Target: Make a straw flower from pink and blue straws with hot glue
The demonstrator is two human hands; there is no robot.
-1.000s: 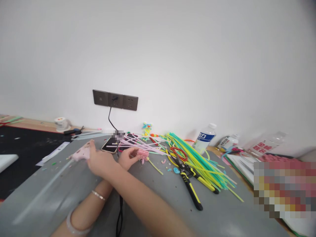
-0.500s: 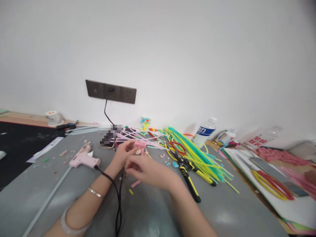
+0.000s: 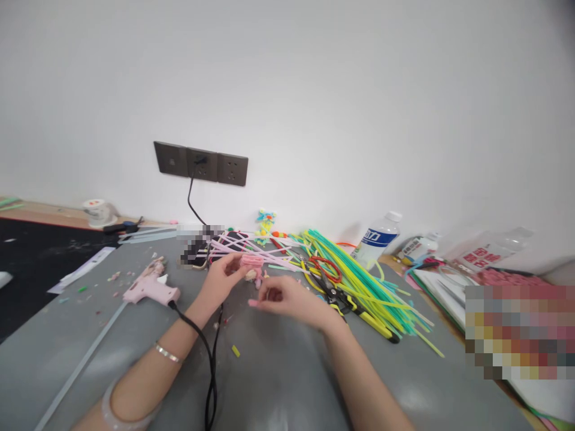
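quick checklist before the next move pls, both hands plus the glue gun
1. Pink piece held in the left hand: ok.
2. Small pink bit pinched in the right hand: ok.
3. Glue gun lying on the table, out of both hands: ok.
4. Black cord clear of the left forearm: not ok, it crosses it.
5. Glue gun hot: cannot tell.

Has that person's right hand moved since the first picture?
Yes, to the right. Against the fixed wall sockets, the right hand was below their left side; now it is below and right of them.
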